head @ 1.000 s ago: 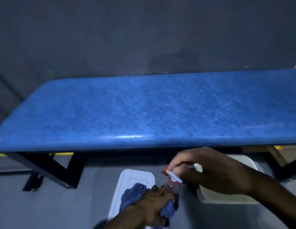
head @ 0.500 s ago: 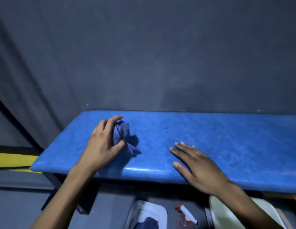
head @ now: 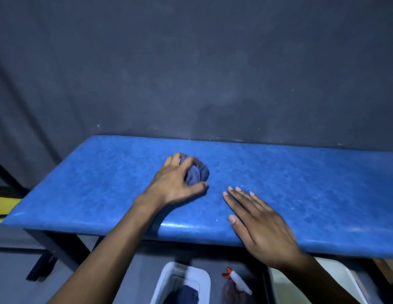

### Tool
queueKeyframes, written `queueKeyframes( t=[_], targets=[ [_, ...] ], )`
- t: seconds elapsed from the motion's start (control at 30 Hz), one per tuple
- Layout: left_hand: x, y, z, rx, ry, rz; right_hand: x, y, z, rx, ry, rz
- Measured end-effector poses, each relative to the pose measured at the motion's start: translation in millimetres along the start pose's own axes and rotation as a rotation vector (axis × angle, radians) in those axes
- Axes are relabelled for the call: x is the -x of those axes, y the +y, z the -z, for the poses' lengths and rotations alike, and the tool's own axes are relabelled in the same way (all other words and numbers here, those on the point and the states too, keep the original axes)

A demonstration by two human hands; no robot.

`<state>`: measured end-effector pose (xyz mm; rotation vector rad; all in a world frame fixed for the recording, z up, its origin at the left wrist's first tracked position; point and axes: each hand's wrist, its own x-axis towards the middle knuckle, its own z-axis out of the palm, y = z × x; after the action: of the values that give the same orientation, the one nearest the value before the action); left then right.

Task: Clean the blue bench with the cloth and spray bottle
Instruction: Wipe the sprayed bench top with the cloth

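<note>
Wiping is the step in hand. The left hand (head: 177, 183) has its grip curled around the bunched purple cloth (head: 196, 173) and presses it down on the blue desk (head: 301, 183), about halfway between the far edge and the near edge, and somewhat closer to the left end than to the right part that runs out of view. The right hand (head: 262, 224) lies flat on the desk near the near edge, its fingers straight and slightly spread, holding nothing; it seems to steady the body. The spray bottle (head: 234, 284) stands on the floor under the near edge, between a white bin (head: 169, 279) with dark fabric inside and a second pale container (head: 345, 277) at the right.

To do this step well, I think the cloth should be opened a little, because a tight ball touches only a small area of the surface. Long, overlapping strokes from the left end toward the right would cover the desk better than small circles in one place. The pressure should stay even, also along the rounded near edge, where a bright reflection shows. The right hand should move away before the cloth arrives there, otherwise a strip under the palm stays unwiped. I cannot tell if the surface is wet; if it is dry, more spray is probably needed first.
</note>
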<state>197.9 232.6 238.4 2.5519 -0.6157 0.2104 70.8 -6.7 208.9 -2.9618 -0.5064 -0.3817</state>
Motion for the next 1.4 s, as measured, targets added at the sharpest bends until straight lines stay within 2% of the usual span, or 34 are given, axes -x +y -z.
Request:
queueKeyframes(
  t=[0.07, 0.17, 0.3, 0.37, 0.43, 0.5, 0.6, 0.67, 0.73, 0.83, 0.9, 0.97, 1.03, 1.13, 1.2, 1.3, 1.4],
  targets=[
    [36, -11, 11, 0.003, 0.001, -0.057, 1, -2, 0, -0.006, 0.006, -0.016],
    [64, -50, 37, 0.032, 0.01, -0.026, 0, -6, -3, -0.012, 0.033, -0.045],
    [19, -108, 59, 0.028, 0.178, 0.212, -2, -7, -6, -0.018, 0.069, -0.061],
    [-21, -109, 51, 0.086, 0.154, 0.253, -3, -6, -7, -0.03, 0.083, -0.054],
    [-48, -83, 35, 0.147, 0.069, 0.171, -4, -5, -7, -0.037, 0.094, -0.046],
    [-49, -43, 20, 0.159, -0.033, 0.006, -3, -5, -7, -0.042, 0.102, -0.041],
    [-4, -15, 9, 0.16, -0.098, -0.156, -2, -4, -7, -0.055, 0.103, -0.041],
    [31, -24, 15, 0.156, -0.114, -0.212, -1, -4, -8, -0.06, 0.098, -0.05],
    [45, -51, 29, 0.142, -0.111, -0.18, -2, -5, -8, -0.062, 0.091, -0.056],
    [18, -95, 50, 0.09, 0.074, 0.039, -3, -5, -7, -0.058, 0.081, -0.056],
    [-10, -97, 50, 0.091, 0.112, 0.141, -3, -6, -7, -0.053, 0.079, -0.059],
    [-30, -77, 37, 0.089, 0.079, 0.101, -2, -7, -6, -0.05, 0.079, -0.066],
    [-26, -44, 19, 0.116, 0.029, -0.039, -1, -7, -5, -0.052, 0.079, -0.065],
    [28, -13, 5, 0.157, -0.05, -0.195, -1, -7, -4, -0.058, 0.067, -0.057],
    [60, -23, 16, 0.171, -0.086, -0.25, -1, -8, -3, -0.062, 0.057, -0.064],
    [56, -76, 42, 0.119, -0.037, -0.177, -3, -9, -5, -0.053, 0.022, -0.064],
    [9, -105, 55, 0.051, 0.099, 0.077, -4, -7, -5, -0.05, -0.009, -0.062]
  ],
)
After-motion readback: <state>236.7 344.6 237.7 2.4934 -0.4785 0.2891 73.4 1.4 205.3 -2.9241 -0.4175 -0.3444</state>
